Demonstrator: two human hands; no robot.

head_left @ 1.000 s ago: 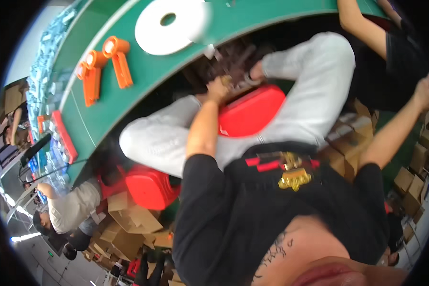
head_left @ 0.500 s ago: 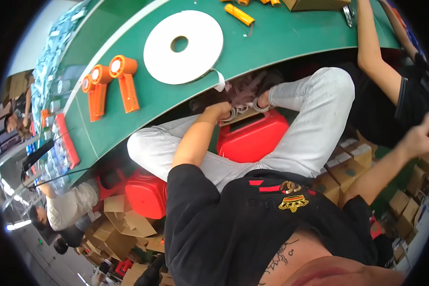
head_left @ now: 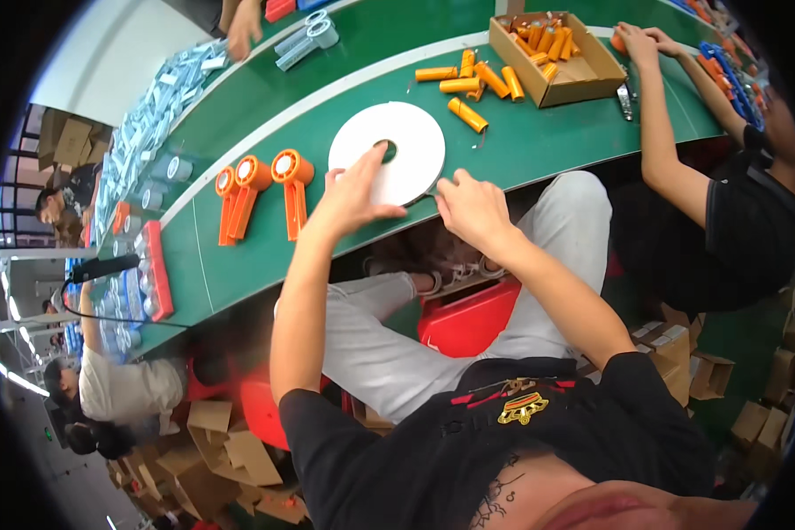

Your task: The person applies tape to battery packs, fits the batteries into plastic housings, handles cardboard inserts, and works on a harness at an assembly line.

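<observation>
A large flat roll of white tape [head_left: 415, 146] lies on the green table [head_left: 539, 146] in front of me. My left hand [head_left: 353, 194] rests over the roll's near left side, thumb and fingers spread, fingertips by the centre hole. At the roll's near right edge, my right hand [head_left: 475, 210] has its fingertips pinched together where the loose tape end comes off; the fingers partly hide that end. Three orange handheld fans [head_left: 293, 190] lie left of the roll. Beyond it to the right are several loose orange cylindrical batteries [head_left: 466, 115], some with thin wires.
A cardboard box [head_left: 583, 87] of similar batteries stands at the far right. A co-worker's hands [head_left: 640, 42] work beside it, near a metal tool [head_left: 625, 102]. Light-blue parts [head_left: 155, 132] pile up at the far left, near a red tray [head_left: 156, 269]. Another person's hand [head_left: 244, 31] reaches in behind.
My left hand has risen from down by my foot onto the tape roll. My right hand has come from the far right to the tape end. The view has shifted, showing more of the table.
</observation>
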